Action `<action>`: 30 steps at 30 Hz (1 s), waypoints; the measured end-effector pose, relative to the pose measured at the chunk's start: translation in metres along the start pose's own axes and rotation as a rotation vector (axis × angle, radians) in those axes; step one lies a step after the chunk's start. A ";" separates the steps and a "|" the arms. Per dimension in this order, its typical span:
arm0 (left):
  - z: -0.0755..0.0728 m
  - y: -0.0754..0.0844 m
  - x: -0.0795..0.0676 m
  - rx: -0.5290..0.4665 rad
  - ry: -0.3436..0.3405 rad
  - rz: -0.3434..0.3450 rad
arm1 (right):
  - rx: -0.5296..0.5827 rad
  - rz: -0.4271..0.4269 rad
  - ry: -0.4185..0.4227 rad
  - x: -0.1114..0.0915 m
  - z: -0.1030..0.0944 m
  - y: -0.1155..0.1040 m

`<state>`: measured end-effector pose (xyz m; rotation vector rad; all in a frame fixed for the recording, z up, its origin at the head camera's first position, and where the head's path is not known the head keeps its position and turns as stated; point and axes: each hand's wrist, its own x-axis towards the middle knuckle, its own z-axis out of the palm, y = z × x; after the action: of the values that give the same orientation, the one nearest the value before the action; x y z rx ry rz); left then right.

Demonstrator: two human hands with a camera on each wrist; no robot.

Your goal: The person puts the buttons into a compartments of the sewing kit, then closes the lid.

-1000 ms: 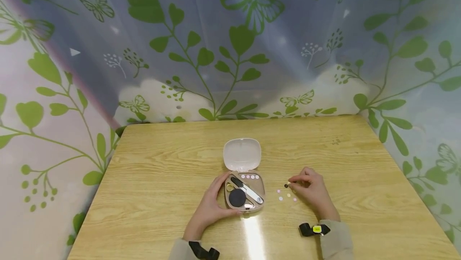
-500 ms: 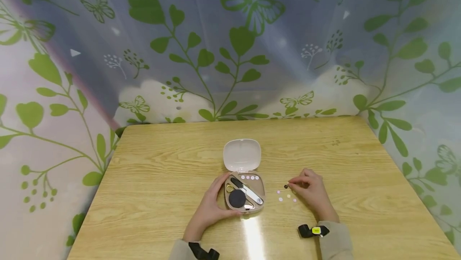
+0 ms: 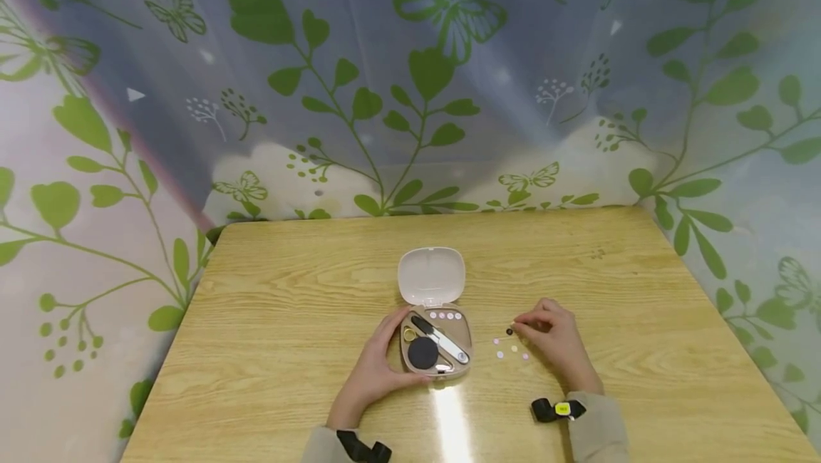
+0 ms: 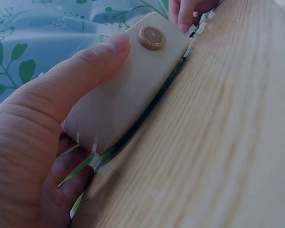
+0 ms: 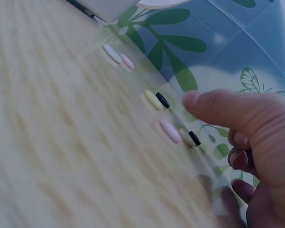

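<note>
My left hand (image 3: 373, 376) grips the left side of a small beige sewing kit box (image 3: 467, 349). In the left wrist view its thumb lies along the box wall near a brown button-shaped catch (image 4: 153, 36). The lid (image 3: 431, 276) stands open. Inside are a black disc (image 3: 422, 353), a black-and-white tool (image 3: 449, 346), a gold ring-shaped item (image 3: 409, 335) and several small buttons (image 3: 442, 315). My right hand (image 3: 559, 342) is over loose buttons, thumb and forefinger tips close together beside a black button (image 5: 162, 99). Whether they pinch anything is hidden.
Loose buttons lie on the wooden table (image 3: 288, 306) right of the box: a white one (image 5: 111, 53), pink ones (image 5: 170, 130), a cream one (image 5: 153, 100) and another black one (image 5: 194, 138). A leaf-patterned curtain (image 3: 359, 164) hangs behind the table's far edge.
</note>
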<state>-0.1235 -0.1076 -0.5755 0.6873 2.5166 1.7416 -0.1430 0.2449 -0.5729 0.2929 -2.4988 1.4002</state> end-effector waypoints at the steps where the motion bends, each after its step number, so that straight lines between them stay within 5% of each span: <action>1: 0.000 0.000 0.000 -0.004 0.000 0.000 | 0.007 0.011 0.001 0.000 0.000 -0.001; 7: 0.000 0.001 0.000 -0.036 0.003 -0.004 | 0.016 0.004 0.027 0.004 0.000 -0.014; 14: 0.000 0.003 0.000 -0.018 -0.011 -0.019 | 0.028 -0.162 0.050 0.011 -0.006 -0.054; 22: 0.000 0.003 0.001 -0.010 -0.017 -0.011 | 0.071 -0.332 0.081 0.022 0.001 -0.067; 30: 0.002 0.002 0.001 0.000 -0.006 -0.006 | 0.080 -0.363 0.068 0.032 0.009 -0.081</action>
<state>-0.1229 -0.1051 -0.5738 0.6836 2.5121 1.7355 -0.1505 0.1935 -0.5020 0.6655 -2.1982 1.3335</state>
